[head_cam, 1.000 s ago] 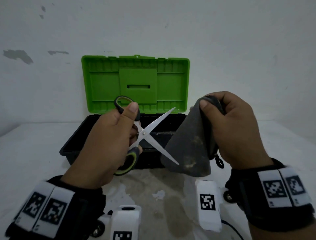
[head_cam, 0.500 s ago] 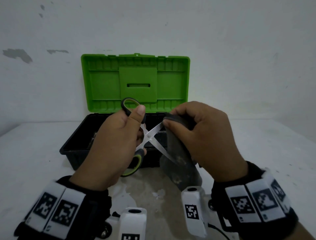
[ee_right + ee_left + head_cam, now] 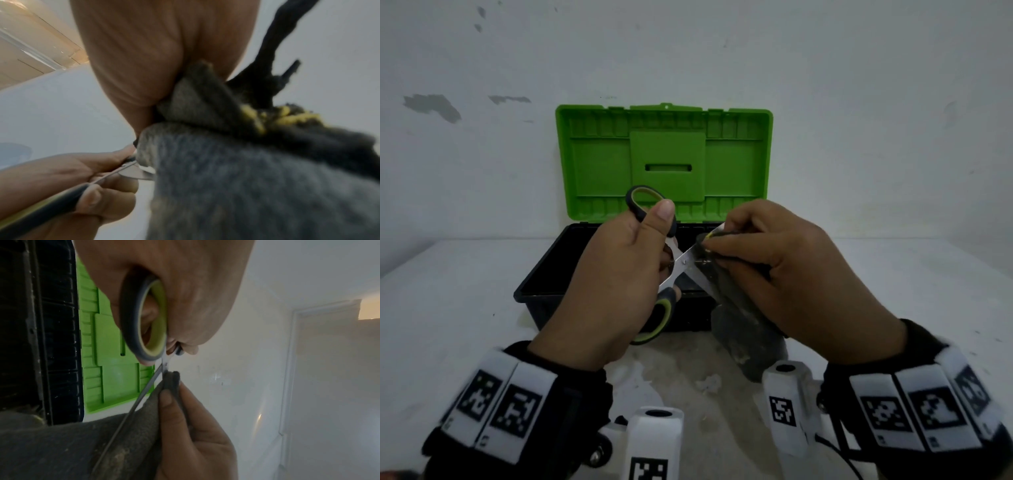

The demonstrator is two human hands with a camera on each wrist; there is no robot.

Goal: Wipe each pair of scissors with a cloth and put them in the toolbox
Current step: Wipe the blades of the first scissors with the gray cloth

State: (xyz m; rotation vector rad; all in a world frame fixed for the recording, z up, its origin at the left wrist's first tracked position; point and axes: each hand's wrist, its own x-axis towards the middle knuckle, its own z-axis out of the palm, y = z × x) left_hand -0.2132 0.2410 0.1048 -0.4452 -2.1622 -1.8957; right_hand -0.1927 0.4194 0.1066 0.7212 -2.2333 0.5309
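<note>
My left hand [image 3: 619, 274] grips the black-and-green handles of a pair of scissors [image 3: 681, 263], blades spread apart, held in the air in front of the toolbox [image 3: 534, 294]. My right hand [image 3: 774, 270] pinches a dark grey cloth [image 3: 743, 329] folded over the upper blade close to the pivot; the blade tip pokes out past the fingers. In the left wrist view the cloth [image 3: 82, 443] wraps the blade of the scissors [image 3: 144, 324] just beyond the handle ring. The right wrist view shows the cloth [image 3: 257, 178] filling the frame, with my left hand [image 3: 86, 181] on the handle.
The toolbox has a black tray and an upright green lid [image 3: 664, 161], and stands against a white wall. The white table [image 3: 448, 301] around it has a stained, worn patch [image 3: 688, 383] near the front edge.
My right hand came left with the cloth, closed it over the upper blade, and slid it inward toward the pivot. The left hand kept hold of the scissors.
</note>
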